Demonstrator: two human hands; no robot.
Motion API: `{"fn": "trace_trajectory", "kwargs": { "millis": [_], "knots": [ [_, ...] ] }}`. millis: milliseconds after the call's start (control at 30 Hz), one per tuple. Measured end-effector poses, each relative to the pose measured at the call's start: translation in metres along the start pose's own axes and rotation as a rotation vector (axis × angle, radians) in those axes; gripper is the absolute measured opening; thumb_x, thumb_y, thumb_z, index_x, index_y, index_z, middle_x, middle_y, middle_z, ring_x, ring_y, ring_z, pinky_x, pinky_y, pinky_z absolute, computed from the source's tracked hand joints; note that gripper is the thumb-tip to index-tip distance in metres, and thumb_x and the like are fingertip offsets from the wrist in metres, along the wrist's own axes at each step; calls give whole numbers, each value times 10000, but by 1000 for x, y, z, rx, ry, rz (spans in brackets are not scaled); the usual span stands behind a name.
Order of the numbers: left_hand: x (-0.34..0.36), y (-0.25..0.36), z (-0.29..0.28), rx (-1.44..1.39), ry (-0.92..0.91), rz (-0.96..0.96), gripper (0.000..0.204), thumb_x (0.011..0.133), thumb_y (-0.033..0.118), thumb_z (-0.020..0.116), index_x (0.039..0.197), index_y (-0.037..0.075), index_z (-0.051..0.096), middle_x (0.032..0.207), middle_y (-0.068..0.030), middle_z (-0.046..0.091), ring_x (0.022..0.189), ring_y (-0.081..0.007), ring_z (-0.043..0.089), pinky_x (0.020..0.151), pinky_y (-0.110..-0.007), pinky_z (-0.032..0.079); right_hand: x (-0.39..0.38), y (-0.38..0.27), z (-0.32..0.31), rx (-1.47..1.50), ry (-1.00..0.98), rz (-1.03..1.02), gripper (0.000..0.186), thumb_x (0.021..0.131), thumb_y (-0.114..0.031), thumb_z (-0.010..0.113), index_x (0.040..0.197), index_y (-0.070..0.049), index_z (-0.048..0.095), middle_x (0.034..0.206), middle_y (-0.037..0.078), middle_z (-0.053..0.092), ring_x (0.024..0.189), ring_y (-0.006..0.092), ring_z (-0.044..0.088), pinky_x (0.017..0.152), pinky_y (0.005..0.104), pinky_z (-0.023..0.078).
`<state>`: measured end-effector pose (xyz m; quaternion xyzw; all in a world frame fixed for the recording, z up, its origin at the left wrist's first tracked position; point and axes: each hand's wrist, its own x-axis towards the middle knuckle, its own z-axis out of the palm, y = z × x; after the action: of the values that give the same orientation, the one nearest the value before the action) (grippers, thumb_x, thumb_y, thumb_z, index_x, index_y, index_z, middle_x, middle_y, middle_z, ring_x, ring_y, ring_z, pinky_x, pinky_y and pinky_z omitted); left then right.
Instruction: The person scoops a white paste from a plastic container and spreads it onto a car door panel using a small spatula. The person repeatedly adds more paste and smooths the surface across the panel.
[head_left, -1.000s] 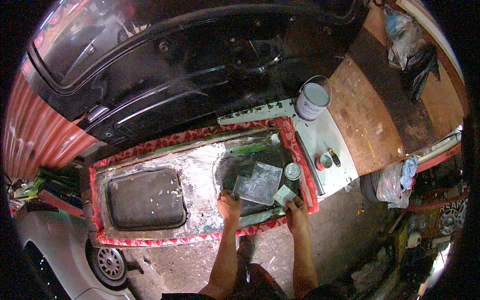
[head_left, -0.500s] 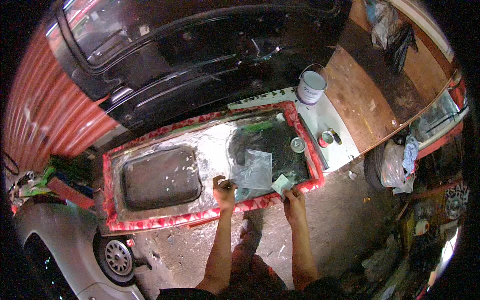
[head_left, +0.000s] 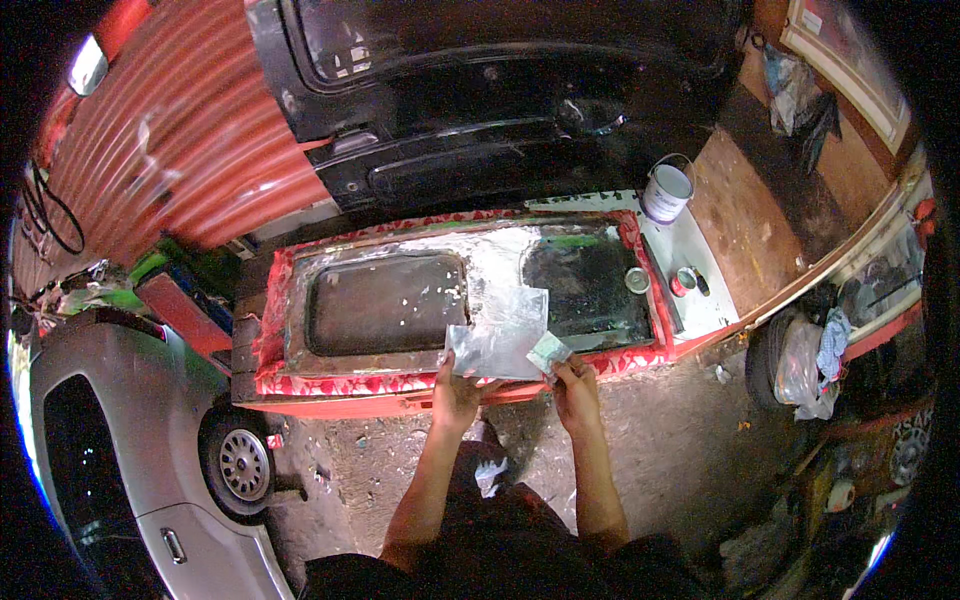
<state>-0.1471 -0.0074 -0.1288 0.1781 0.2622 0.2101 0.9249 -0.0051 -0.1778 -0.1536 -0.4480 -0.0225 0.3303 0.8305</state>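
My left hand [head_left: 456,400] is closed on the lower left edge of a flat grey sheet [head_left: 497,345] with a notch at its upper left. In my right hand [head_left: 577,393], the fingers pinch a small pale-green square piece [head_left: 546,352], which overlaps the sheet's right side. Whether the two touch I cannot tell. Both are held over the near edge of a vehicle door panel [head_left: 490,262] lying flat, with a dark recessed window area at left. Its surface is whitish and black. A small round tin [head_left: 636,280] stands on the panel's right end.
Red-and-white patterned cloth [head_left: 300,385] edges the panel. A paint bucket [head_left: 668,193] and red can [head_left: 683,281] stand on a white board [head_left: 690,235] at right. A black vehicle panel [head_left: 480,130] rises behind. A silver car [head_left: 140,450] stands at left, a tyre [head_left: 768,370] at right.
My view has swung, so the panel appears farther right and higher. The grey sheet and both hands are nearer me and farther left over it. My left fingers have shifted along the sheet's lower edge.
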Motion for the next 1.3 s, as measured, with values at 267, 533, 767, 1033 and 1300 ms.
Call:
{"fn": "trace_trajectory", "kwargs": {
  "millis": [267, 533, 767, 1033, 1300],
  "knots": [
    [-13, 48, 9, -29, -65, 115, 546, 1025, 396, 487, 1455, 71, 398, 1474, -99, 467, 1383, -256, 405, 1186, -424, 271, -8, -8, 89, -72, -31, 20, 225, 895, -3, 622, 1117, 35, 610, 1017, 56, 671, 887, 149, 630, 765, 282, 489],
    [19, 99, 1, -4, -178, 0, 533, 1002, 343, 549, 1434, 59, 417, 1453, -100, 490, 1362, -295, 425, 1158, -463, 298, 35, 3, 142, -446, 19, -21, 222, 863, -30, 670, 1069, 43, 630, 899, 16, 663, 798, 113, 601, 710, 261, 471],
    [39, 144, -7, 189, -175, -62, 516, 999, 296, 565, 1435, 60, 420, 1437, -103, 503, 1346, -297, 453, 1111, -498, 366, 54, -21, 196, -1147, -84, -367, 132, 863, -101, 689, 863, 21, 640, 703, 58, 604, 635, 126, 545, 580, 318, 429],
    [51, 156, 12, 239, -147, -53, 448, 1001, 299, 587, 1385, 93, 484, 1351, -84, 572, 1254, -273, 550, 1012, -488, 457, 57, -14, 229, -1396, 81, -824, 188, 800, -71, 720, 987, -50, 720, 816, 137, 671, 718, 302, 595, 652, 390, 479],
    [72, 135, 33, 133, -25, 9, 442, 994, 363, 589, 1329, 84, 516, 1290, -85, 597, 1159, -274, 586, 995, -459, 473, 60, 1, 227, -1578, 101, -1018, 333, 787, -110, 717, 1117, -153, 734, 929, 7, 720, 872, 232, 544, 801, 402, 405]
  ]
}}
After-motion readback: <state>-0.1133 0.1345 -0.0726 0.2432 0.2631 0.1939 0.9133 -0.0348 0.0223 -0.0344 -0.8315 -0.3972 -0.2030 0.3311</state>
